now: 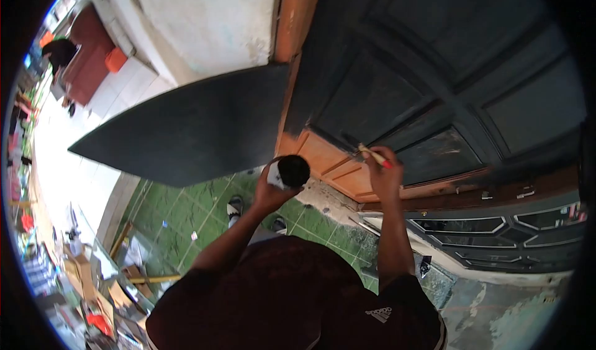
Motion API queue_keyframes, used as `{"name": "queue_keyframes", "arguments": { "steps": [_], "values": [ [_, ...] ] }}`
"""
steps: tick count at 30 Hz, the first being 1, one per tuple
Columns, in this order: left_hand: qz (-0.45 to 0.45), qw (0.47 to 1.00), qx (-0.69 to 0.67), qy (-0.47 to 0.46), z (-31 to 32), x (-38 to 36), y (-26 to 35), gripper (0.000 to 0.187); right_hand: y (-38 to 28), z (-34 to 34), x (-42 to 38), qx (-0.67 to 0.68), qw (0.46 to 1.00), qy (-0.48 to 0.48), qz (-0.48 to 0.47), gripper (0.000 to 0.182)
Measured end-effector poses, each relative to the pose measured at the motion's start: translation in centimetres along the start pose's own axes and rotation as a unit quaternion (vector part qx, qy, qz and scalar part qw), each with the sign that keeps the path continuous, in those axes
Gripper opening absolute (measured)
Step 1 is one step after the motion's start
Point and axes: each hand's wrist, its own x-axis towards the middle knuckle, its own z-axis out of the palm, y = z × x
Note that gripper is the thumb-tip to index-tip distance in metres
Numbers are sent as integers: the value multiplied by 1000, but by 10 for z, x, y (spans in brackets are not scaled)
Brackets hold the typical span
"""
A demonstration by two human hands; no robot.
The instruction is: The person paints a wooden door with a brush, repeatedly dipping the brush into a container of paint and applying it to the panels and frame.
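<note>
In my left hand [268, 192] is a white cup of dark paint [293, 171], fingers wrapped round its side and its mouth facing up toward me. My right hand [385, 171] grips a paintbrush [374, 155] by its pale, red-tipped handle. The dark bristles lie right at the surface of a panelled wooden door [372, 95]. Dark paint covers most of the door, while its lower corner panel [327, 160] shows bare orange-brown wood. Left of the cup, a dark, curved, pointed panel [192, 123] stands out from the door's edge.
Green floor tiles [192, 212] lie under my feet. At lower left are cardboard boxes [81, 269] and mixed clutter. A dark cabinet front with glass panes [459, 226] stands at right. Another person [60, 55] is far off at upper left, by a reddish-brown surface [90, 52].
</note>
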Motion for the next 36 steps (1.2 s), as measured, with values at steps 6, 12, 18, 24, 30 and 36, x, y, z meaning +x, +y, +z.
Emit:
{"name": "queue_keyframes", "arguments": {
  "steps": [6, 12, 18, 24, 30, 36],
  "values": [
    [21, 999, 23, -17, 20, 13, 13, 97, -85, -17, -14, 46, 996, -69, -18, 17],
    [37, 998, -13, -40, 38, 14, 18, 101, -93, 13, -27, 9, 991, -131, -41, 24],
    [40, 996, -2, -80, 42, 15, 44, 101, -71, 35, -21, -109, 975, -165, -97, 31],
    [51, 996, 32, -65, 43, 19, 49, 101, -100, 7, -13, -32, 993, -108, -37, 21],
    [50, 996, 39, -58, 40, 25, 59, 99, -110, -16, -13, 18, 999, -30, -5, 19],
    [63, 996, 40, -51, 49, 41, 56, 98, -69, -3, -21, -16, 999, -38, 2, 22]
  ]
}}
